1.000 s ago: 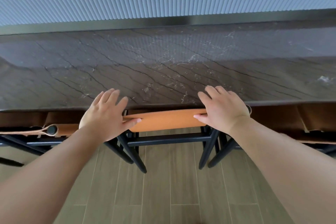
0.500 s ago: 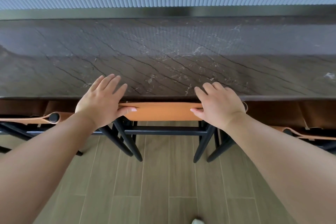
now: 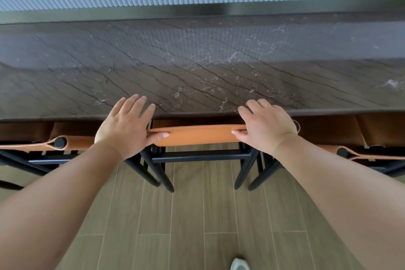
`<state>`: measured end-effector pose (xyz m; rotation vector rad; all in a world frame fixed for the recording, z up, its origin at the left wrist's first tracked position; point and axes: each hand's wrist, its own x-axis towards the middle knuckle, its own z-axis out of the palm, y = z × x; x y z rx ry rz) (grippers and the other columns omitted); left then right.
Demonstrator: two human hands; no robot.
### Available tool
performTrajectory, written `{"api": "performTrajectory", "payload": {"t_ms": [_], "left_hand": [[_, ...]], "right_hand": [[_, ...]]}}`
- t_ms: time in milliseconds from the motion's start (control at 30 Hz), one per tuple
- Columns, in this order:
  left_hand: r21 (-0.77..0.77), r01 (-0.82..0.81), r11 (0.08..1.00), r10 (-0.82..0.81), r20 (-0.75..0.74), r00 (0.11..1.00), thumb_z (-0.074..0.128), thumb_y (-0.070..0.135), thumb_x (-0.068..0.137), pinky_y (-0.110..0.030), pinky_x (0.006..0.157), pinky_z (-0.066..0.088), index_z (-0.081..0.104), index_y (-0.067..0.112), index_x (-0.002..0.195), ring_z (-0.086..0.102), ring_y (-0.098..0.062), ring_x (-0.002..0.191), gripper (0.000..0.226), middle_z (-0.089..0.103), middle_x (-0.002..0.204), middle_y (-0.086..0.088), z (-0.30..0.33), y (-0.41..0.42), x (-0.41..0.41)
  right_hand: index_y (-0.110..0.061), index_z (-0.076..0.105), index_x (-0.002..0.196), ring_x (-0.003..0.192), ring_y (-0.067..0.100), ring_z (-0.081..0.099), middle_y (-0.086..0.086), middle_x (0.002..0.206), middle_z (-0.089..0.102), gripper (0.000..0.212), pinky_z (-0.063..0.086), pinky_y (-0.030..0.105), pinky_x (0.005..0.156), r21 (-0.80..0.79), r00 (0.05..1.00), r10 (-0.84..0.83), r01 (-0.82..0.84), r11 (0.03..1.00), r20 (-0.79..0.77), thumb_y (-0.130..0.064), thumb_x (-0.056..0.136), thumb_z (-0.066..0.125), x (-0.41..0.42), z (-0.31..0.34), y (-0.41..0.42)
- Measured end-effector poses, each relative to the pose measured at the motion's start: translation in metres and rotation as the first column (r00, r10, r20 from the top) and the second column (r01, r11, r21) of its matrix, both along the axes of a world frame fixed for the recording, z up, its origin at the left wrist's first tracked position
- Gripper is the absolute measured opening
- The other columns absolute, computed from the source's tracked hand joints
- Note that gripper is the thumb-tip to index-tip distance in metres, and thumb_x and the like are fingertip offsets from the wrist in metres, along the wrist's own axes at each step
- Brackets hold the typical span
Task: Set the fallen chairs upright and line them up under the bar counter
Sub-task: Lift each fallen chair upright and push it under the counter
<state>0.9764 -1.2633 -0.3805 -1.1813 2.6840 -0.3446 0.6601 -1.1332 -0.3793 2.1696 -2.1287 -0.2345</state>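
Chair (image 3: 197, 137) pushed further under counter (image 3: 197, 68) | both hands grip backrest

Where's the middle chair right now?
Head view, centre: the middle chair stands under the counter edge, between two others, left hand and right hand gripping it.

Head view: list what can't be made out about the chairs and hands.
- Middle chair: seat hidden under the bar counter; only the orange backrest and black legs show.
- Left chair and right chair: cut off by the frame edges, so their alignment can't be judged.
- Left hand and right hand: the fingers' far side is hidden behind the backrest, so grip depth is unclear.
- Shoe: cut off by the bottom edge.
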Motion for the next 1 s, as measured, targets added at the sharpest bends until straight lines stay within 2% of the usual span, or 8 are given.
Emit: {"api": "performTrajectory", "payload": {"t_ms": [300,600,733,833,900,1000], "left_hand": [[0.016,-0.002,1.000,0.002,-0.006,1.000,0.020,0.081,0.084,-0.052,0.115,0.027,0.052,0.007,0.139,0.038,-0.038,0.138,0.097,0.047,0.145,-0.022,-0.007,0.013,0.016],[0.001,-0.012,1.000,0.012,-0.060,0.998,0.037,0.078,0.084,-0.054,0.117,0.024,0.045,0.009,0.144,0.034,-0.038,0.140,0.092,0.043,0.148,-0.022,-0.023,0.022,0.022],[-0.002,-0.059,0.998,0.059,-0.050,0.997,0.029,0.080,0.083,-0.055,0.118,0.021,0.037,0.012,0.148,0.029,-0.036,0.144,0.094,0.037,0.153,-0.020,-0.022,0.025,0.019],[0.004,-0.168,0.986,0.168,-0.013,0.986,0.022,0.081,0.083,-0.056,0.117,0.017,0.026,0.017,0.153,0.019,-0.035,0.147,0.095,0.027,0.158,-0.018,-0.022,0.034,0.015],[0.011,-0.249,0.968,0.248,0.053,0.967,0.021,0.081,0.084,-0.057,0.117,0.016,0.014,0.021,0.156,0.009,-0.036,0.150,0.093,0.016,0.162,-0.018,-0.021,0.040,0.011],[0.072,-0.385,0.920,0.380,0.070,0.922,0.035,0.074,0.089,-0.058,0.118,0.013,0.005,0.017,0.156,0.000,-0.035,0.151,0.093,0.005,0.164,-0.017,-0.010,0.056,0.003]], "right_hand": [[-0.015,0.056,0.120,0.097,0.025,0.058,0.006,0.107,0.061,0.056,0.050,0.034,0.070,-0.012,0.999,0.007,-0.006,1.000,0.036,-0.060,0.088,0.054,0.020,-0.011,0.017],[-0.016,0.055,0.118,0.092,0.024,0.056,0.003,0.102,0.059,0.051,0.047,0.032,0.068,-0.028,0.999,0.011,-0.011,1.000,0.030,-0.059,0.090,0.051,0.025,-0.026,0.029],[-0.017,0.057,0.112,0.086,0.023,0.055,0.003,0.096,0.058,0.048,0.040,0.030,0.063,-0.063,1.000,0.012,-0.011,0.998,0.016,-0.059,0.088,0.053,0.026,-0.030,0.029],[-0.018,0.057,0.111,0.085,0.023,0.056,0.004,0.095,0.059,0.049,0.038,0.031,0.062,-0.087,1.000,-0.001,0.004,0.996,0.028,-0.059,0.086,0.055,0.026,-0.031,0.027],[-0.018,0.056,0.118,0.092,0.025,0.058,0.006,0.103,0.061,0.053,0.045,0.033,0.067,-0.083,0.998,-0.020,0.024,0.996,0.053,-0.060,0.086,0.056,0.027,-0.030,0.026],[-0.019,0.041,0.141,0.116,0.030,0.053,0.012,0.128,0.056,0.071,0.049,0.041,0.089,-0.017,0.994,-0.076,0.078,0.997,0.076,-0.060,0.086,0.059,0.030,-0.026,0.030]]}}
